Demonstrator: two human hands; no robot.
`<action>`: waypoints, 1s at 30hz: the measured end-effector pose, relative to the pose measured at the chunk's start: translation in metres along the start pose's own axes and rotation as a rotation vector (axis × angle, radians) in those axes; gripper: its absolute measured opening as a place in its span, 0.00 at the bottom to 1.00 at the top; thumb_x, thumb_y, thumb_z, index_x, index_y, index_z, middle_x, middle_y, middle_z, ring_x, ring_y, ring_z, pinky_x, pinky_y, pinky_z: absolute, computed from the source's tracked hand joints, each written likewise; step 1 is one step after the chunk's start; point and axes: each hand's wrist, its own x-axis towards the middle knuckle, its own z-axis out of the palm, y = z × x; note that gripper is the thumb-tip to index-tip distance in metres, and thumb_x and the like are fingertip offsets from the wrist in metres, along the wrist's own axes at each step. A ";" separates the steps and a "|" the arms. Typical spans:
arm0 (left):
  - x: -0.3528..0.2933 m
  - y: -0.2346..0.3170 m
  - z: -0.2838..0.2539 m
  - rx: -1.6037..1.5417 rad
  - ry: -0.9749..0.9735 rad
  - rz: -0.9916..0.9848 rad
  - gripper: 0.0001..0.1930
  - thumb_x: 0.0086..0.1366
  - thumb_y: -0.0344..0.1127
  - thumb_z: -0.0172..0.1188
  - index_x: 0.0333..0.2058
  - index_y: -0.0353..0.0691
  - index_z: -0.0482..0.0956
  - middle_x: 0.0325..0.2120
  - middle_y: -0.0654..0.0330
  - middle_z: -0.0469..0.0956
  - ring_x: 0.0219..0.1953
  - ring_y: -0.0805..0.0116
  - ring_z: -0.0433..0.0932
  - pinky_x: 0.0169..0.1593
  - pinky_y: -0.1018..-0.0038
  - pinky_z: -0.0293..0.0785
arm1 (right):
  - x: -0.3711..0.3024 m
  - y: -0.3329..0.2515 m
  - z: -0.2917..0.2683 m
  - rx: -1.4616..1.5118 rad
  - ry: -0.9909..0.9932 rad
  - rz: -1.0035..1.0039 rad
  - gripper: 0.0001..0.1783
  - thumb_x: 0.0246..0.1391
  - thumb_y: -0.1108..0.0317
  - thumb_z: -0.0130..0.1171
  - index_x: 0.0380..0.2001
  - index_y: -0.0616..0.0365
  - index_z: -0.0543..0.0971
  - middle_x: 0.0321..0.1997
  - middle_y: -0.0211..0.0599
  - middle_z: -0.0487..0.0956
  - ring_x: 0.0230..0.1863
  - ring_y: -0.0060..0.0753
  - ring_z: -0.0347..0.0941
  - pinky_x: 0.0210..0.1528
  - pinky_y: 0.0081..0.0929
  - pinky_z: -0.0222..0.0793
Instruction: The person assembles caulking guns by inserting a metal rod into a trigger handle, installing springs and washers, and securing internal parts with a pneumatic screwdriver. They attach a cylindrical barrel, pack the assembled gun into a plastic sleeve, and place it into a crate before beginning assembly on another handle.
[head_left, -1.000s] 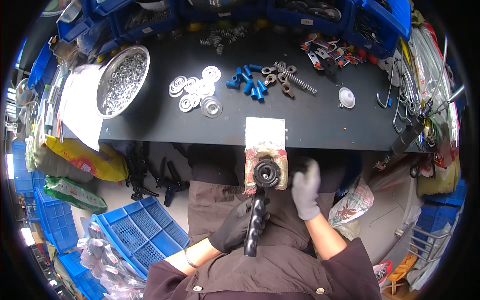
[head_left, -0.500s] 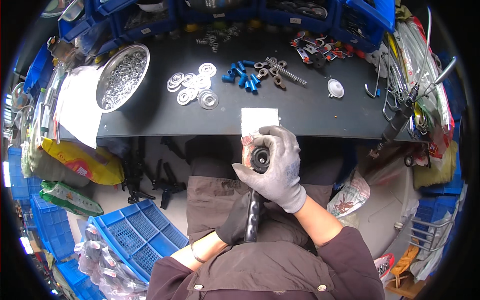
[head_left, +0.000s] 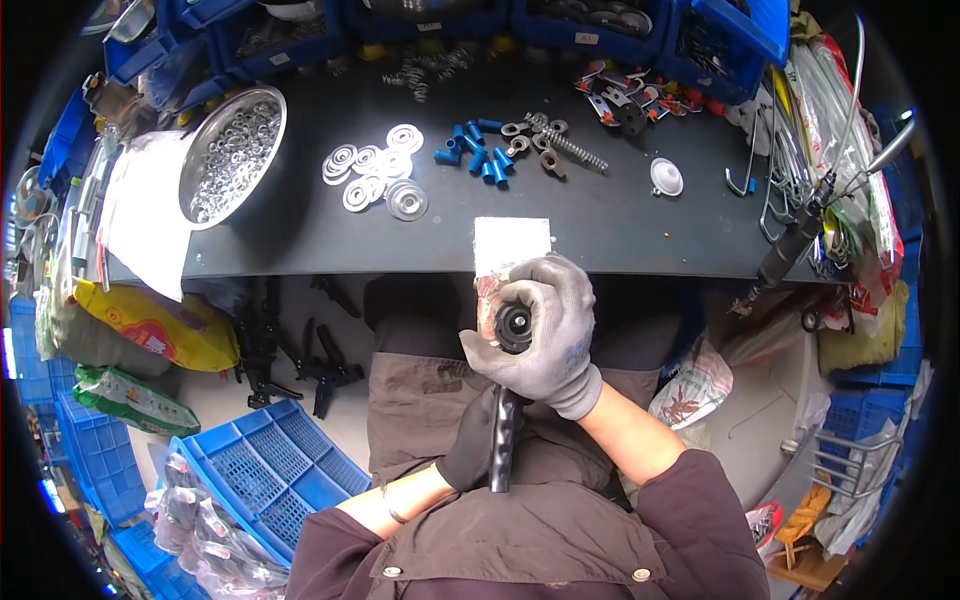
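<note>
Blue bins (head_left: 548,36) are lining a black workbench (head_left: 300,240); the right hand (head_left: 555,340) is curling around a black ring (head_left: 513,327), the left hand (head_left: 468,445) gripping a handle (head_left: 503,455).

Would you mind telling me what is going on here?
Someone is working with both gloved hands at the edge of a dark table. The right hand, in a light grey glove, curls around a black round part; how firmly it grips is unclear. The left hand, in a dark glove, is against the black handle below, its grip mostly hidden. On the table lie metal discs, blue tubular pieces and a long spring.
</note>
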 end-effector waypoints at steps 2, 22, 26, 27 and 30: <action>0.002 -0.002 0.000 0.054 0.042 0.059 0.07 0.74 0.33 0.47 0.39 0.40 0.73 0.25 0.71 0.70 0.25 0.84 0.68 0.27 0.83 0.65 | 0.002 0.000 -0.001 0.008 -0.009 -0.005 0.27 0.34 0.48 0.75 0.31 0.53 0.74 0.40 0.38 0.73 0.43 0.47 0.72 0.46 0.44 0.66; -0.031 0.144 0.014 1.401 0.075 0.633 0.13 0.64 0.38 0.56 0.42 0.35 0.80 0.37 0.51 0.80 0.40 0.58 0.79 0.44 0.66 0.74 | 0.106 0.123 -0.034 -0.399 -0.360 0.139 0.12 0.52 0.66 0.60 0.39 0.57 0.81 0.42 0.45 0.77 0.43 0.50 0.76 0.46 0.41 0.73; -0.011 0.198 0.048 1.398 0.412 1.057 0.09 0.62 0.32 0.59 0.40 0.37 0.80 0.34 0.51 0.79 0.35 0.55 0.80 0.39 0.65 0.76 | 0.103 0.116 -0.038 -0.231 -0.182 0.213 0.10 0.50 0.66 0.63 0.36 0.57 0.82 0.38 0.44 0.78 0.41 0.48 0.77 0.44 0.41 0.72; -0.001 0.205 0.056 1.336 0.390 1.113 0.10 0.63 0.31 0.60 0.42 0.35 0.80 0.34 0.54 0.79 0.33 0.63 0.79 0.38 0.70 0.75 | 0.101 0.110 -0.038 -0.179 -0.135 0.220 0.11 0.49 0.67 0.64 0.37 0.56 0.82 0.38 0.45 0.77 0.41 0.49 0.76 0.44 0.42 0.72; 0.032 0.220 0.089 1.064 0.210 1.041 0.14 0.65 0.31 0.60 0.48 0.35 0.78 0.36 0.60 0.79 0.31 0.74 0.75 0.37 0.78 0.72 | 0.096 0.084 -0.045 0.696 -0.246 0.785 0.14 0.56 0.63 0.64 0.40 0.64 0.81 0.34 0.33 0.82 0.26 0.20 0.73 0.28 0.17 0.66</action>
